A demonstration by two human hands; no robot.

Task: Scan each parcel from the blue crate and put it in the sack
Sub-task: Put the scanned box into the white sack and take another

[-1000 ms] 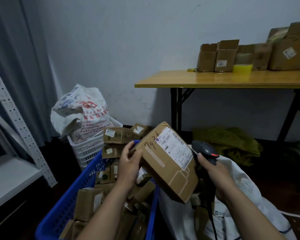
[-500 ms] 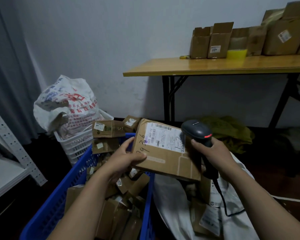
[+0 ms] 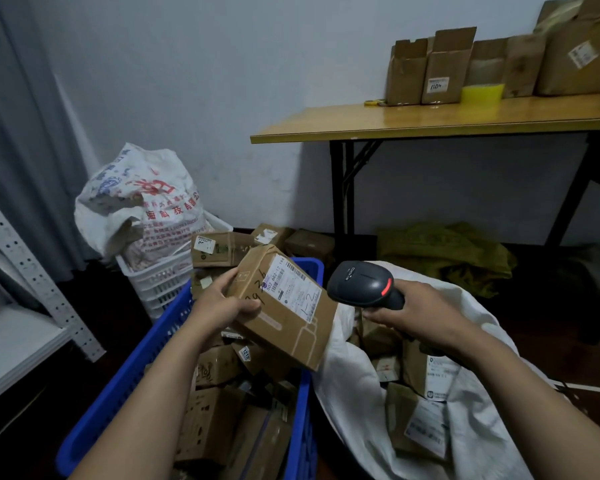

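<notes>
The left hand holds a brown parcel by its left end. The thumb lies on top and the fingers curl under it. The rest of the parcel sticks out to the right of the hand. It is tilted, with its white label facing up. It hangs over the right side of the blue crate, which is full of more parcels.

The right hand is wrapped tight around the handle of a black scanner. The scanner's head points left and sits just beside the parcel's label end. I cannot tell if they touch.

The white sack stands open under the right hand, right next to the crate. There are parcels inside it. A wooden table with boxes on it stands by the wall.
</notes>
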